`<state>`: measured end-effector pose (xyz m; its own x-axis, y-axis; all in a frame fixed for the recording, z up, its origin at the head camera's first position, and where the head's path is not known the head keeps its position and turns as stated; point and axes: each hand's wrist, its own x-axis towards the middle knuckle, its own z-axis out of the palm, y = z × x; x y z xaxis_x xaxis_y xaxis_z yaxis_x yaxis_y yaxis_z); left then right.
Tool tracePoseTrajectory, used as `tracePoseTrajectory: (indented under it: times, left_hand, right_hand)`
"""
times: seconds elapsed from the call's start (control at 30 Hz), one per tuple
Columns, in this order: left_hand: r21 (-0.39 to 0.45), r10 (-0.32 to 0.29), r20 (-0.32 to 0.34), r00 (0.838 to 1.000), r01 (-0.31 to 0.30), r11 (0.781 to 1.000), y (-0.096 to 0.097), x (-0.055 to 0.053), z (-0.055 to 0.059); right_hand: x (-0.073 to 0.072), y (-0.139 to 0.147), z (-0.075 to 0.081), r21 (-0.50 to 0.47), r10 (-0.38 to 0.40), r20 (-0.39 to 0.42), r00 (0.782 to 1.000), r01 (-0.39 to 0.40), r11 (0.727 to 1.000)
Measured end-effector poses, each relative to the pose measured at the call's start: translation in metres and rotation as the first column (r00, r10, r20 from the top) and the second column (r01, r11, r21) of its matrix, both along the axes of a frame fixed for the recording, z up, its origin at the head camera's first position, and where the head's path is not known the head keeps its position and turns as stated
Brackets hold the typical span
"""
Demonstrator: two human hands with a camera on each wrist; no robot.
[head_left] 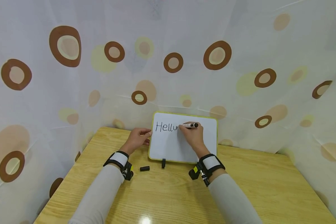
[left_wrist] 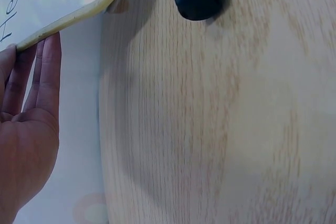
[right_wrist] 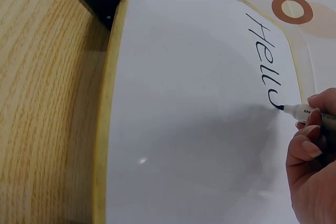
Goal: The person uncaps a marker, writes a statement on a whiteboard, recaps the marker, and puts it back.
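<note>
A small whiteboard (head_left: 168,146) with a yellow frame leans upright at the back of the table, with "Hell" and a partly drawn curved letter in black. My right hand (head_left: 193,133) holds a white marker (head_left: 189,125) between thumb and fingers. In the right wrist view, the black tip of the marker (right_wrist: 299,111) meets the board at the end of the curved stroke. My left hand (head_left: 138,138) grips the board's left edge, thumb in front and fingers behind. The left wrist view shows those fingers (left_wrist: 50,72) behind the yellow rim.
A black marker cap (head_left: 144,168) lies on the wooden table (head_left: 254,183) in front of the board's left part. One black support foot (head_left: 163,163) juts from the lower frame. A patterned curtain (head_left: 184,87) hangs close behind the board and along both sides.
</note>
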<state>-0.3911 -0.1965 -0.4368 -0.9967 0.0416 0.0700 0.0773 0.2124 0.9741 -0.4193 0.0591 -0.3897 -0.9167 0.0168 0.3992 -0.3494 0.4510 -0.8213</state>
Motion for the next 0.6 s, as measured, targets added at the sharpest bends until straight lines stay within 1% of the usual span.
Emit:
tracePoseTrajectory:
  times: [0.1, 0.23, 0.6]
  left_hand:
    - [0.004, 0.0, 0.011, 1.0, 0.0, 1.0, 0.0012, -0.0002, 0.0004]
    - [0.005, -0.012, 0.01, 1.0, 0.012, 1.0, 0.0033, 0.0004, 0.0003]
    - [0.013, -0.031, 0.006, 1.0, 0.03, 0.999, 0.0088, 0.0005, -0.0012]
  right_hand:
    - [-0.001, 0.0001, 0.0012, 0.01, -0.014, -0.002, 1.0, 0.014, 1.0]
    - [-0.0005, 0.0002, 0.0017, 0.013, -0.024, -0.002, 1.0, 0.024, 1.0]
    - [0.0032, 0.0025, -0.0011, -0.004, 0.018, 0.015, 1.0, -0.018, 1.0]
